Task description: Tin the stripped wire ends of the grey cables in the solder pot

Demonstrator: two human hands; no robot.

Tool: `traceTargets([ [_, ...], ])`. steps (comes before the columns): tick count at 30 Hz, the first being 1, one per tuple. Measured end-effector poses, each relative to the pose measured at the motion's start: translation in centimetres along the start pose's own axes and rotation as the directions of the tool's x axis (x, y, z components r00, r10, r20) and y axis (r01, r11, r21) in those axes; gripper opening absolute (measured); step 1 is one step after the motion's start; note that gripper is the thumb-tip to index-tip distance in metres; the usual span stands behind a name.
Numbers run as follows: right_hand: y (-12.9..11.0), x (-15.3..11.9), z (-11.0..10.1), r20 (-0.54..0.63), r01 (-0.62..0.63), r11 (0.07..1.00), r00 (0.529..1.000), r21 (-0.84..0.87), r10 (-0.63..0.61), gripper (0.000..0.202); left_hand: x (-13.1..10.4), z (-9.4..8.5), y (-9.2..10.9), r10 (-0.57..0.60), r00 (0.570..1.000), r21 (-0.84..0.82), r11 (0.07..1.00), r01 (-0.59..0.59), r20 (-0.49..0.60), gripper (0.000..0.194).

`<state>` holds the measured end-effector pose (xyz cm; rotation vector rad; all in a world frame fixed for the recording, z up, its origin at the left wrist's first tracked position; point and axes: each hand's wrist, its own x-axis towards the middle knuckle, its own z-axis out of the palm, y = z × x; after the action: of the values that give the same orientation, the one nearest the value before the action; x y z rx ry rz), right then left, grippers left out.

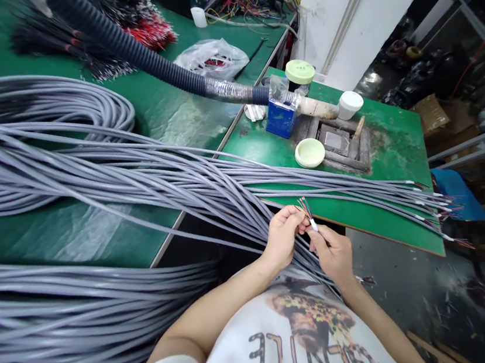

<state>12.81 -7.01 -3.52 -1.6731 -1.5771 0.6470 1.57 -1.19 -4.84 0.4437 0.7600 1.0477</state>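
Close to my body, my right hand grips a grey cable just below its end. A white sleeve wraps that end, and thin coloured wires fan out above it. The fingertips of my left hand are pinched together at those wires, apparently on one or more of them; exactly which is hidden. Under and beside both hands runs a thick bundle of grey cables. Their stripped ends lie over the right part of the green bench.
A ribbed hose crosses the bench to a blue box. Nearby stand a soldering pot, a pale green dish and a white cup. Another cable bundle lies at left. Black wires are heaped behind.
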Motion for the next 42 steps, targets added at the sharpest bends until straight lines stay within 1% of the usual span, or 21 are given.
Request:
traceTargets([
  [2,-0.1,0.1,0.1,0.005,0.011,1.0,1.0,-0.012,-0.011,0.023,-0.3,-0.1,-0.1,0.109,0.994,0.042,0.993,-0.109,0.0,0.011],
  [5,-0.3,0.3,0.1,0.007,0.055,0.998,0.998,-0.041,-0.055,0.026,-0.7,-0.5,0.0,0.292,0.955,0.2,0.935,-0.294,0.043,0.009],
  [7,-0.3,0.5,0.1,0.008,0.108,0.991,0.994,-0.083,-0.108,0.026,-0.7,-0.7,0.3,0.344,0.936,0.296,0.889,-0.349,0.068,0.01],
  [9,-0.2,0.6,0.1,0.001,0.167,0.975,0.986,-0.144,-0.169,0.025,-0.5,-0.8,0.7,0.325,0.944,0.341,0.881,-0.327,0.063,0.01],
  [13,0.2,0.6,0.2,-0.018,0.252,0.929,0.964,-0.273,-0.266,0.025,0.0,-1.0,1.3,0.176,0.984,0.319,0.931,-0.176,0.029,0.014],
  [15,0.4,0.7,0.2,-0.019,0.285,0.904,0.952,-0.319,-0.307,0.024,0.1,-1.2,1.6,0.126,0.992,0.319,0.939,-0.129,0.03,0.014],
  [17,0.5,0.7,0.1,-0.016,0.323,0.88,0.936,-0.349,-0.351,0.023,0.2,-1.3,1.9,0.099,0.994,0.34,0.934,-0.106,0.037,0.014],
  [22,0.4,1.1,-0.2,0.01,0.387,0.831,0.908,-0.399,-0.418,0.021,0.3,-1.5,2.9,0.089,0.993,0.416,0.902,-0.115,0.082,0.015],
  [25,0.2,1.2,-0.2,0.007,0.388,0.836,0.908,-0.388,-0.418,0.022,0.4,-1.5,2.9,0.105,0.989,0.408,0.902,-0.139,0.106,0.016],
  [29,0.1,1.2,-0.1,-0.012,0.345,0.875,0.928,-0.34,-0.371,0.022,0.2,-1.5,2.1,0.187,0.98,0.34,0.919,-0.199,0.068,0.018],
  [31,0.1,1.2,0.0,-0.015,0.339,0.878,0.931,-0.337,-0.365,0.022,0.0,-1.4,1.8,0.235,0.971,0.35,0.906,-0.237,0.051,0.016],
  [33,0.1,1.1,0.0,-0.008,0.347,0.873,0.928,-0.344,-0.372,0.022,-0.1,-1.4,1.8,0.253,0.966,0.366,0.896,-0.253,0.05,0.015],
  [35,0.1,1.1,0.0,0.001,0.357,0.862,0.924,-0.361,-0.383,0.022,-0.1,-1.5,1.9,0.234,0.971,0.357,0.904,-0.234,0.044,0.013],
  [42,0.2,1.1,-0.1,0.023,0.393,0.82,0.906,-0.416,-0.422,0.022,0.2,-1.8,2.4,0.072,0.996,0.288,0.954,-0.082,0.046,0.014],
])
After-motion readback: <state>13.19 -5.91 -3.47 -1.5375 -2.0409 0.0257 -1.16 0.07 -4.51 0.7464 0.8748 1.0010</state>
